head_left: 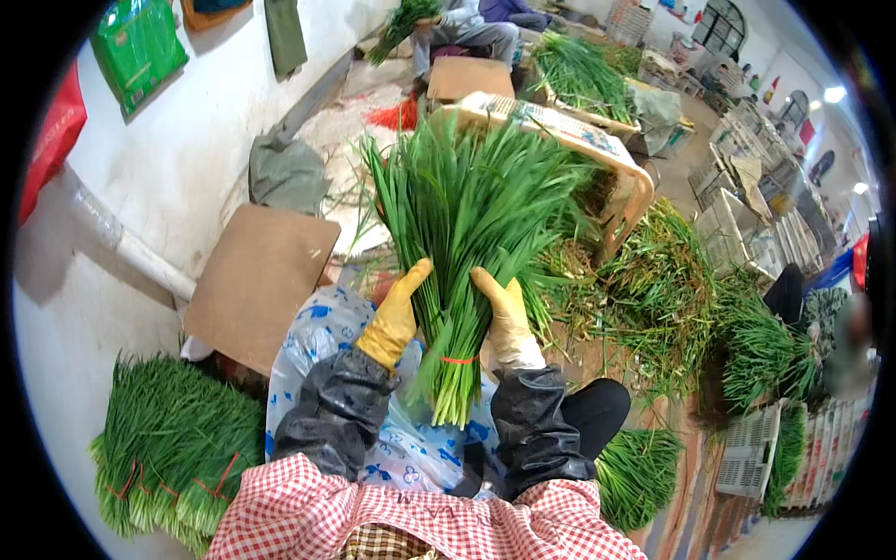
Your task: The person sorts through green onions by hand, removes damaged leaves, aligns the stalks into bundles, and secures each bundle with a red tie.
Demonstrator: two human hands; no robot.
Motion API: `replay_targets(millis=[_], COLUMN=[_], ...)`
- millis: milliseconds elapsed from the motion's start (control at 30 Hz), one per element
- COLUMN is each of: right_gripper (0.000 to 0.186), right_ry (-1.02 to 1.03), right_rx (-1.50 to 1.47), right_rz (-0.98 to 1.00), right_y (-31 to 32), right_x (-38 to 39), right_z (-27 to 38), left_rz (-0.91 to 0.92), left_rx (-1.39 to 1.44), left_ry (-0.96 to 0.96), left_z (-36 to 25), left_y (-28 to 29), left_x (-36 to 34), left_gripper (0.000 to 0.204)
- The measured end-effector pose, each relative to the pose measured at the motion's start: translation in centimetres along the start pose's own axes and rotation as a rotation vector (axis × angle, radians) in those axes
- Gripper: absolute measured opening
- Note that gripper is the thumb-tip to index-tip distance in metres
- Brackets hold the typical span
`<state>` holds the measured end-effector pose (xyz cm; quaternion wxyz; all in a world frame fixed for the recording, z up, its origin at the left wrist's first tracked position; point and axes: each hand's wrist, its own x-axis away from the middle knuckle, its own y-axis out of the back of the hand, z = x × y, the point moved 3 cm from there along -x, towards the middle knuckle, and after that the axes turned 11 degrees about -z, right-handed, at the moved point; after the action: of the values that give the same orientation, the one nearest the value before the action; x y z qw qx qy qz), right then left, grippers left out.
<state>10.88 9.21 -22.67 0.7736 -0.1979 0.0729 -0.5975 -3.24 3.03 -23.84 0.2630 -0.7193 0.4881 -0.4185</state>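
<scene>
A large bunch of long green leafy stalks (pixel 462 205) stands upright in front of me, tied low with a red band (pixel 459 359). My left hand (pixel 392 317), in a yellow glove, is wrapped round its left side with the thumb pointing up. My right hand (pixel 504 313), also gloved, grips the right side, thumb on the leaves. Below lies a blue-and-white plastic sheet (pixel 306 364) over my lap. Some fingertips are hidden behind the stalks.
Tied bundles (pixel 173 448) lie at lower left beside cardboard (pixel 257 280). A plastic crate (pixel 621 159) is behind the bunch, loose trimmings (pixel 658 289) right. Stacked crates (pixel 747 215) line the right. Other people (pixel 467 42) sit at the back. A wall (pixel 149 159) bounds the left.
</scene>
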Motion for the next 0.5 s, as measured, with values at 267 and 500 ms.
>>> replay_targets(millis=[267,500], right_gripper=[0.019,0.042], right_ry=[0.388,0.568], right_rx=[0.293,0.333], right_rz=[-0.049,0.173], right_y=[-3.0,-10.8], right_x=[-1.1,2.2], right_z=[3.8,10.6], left_rz=[0.100,0.076], left_rx=[-0.852,-0.367], left_ry=[-0.501,-0.739], left_z=[-3.4,-6.9], left_y=[-2.7,-4.5], left_x=[7.9,4.5], left_gripper=[0.044,0.070])
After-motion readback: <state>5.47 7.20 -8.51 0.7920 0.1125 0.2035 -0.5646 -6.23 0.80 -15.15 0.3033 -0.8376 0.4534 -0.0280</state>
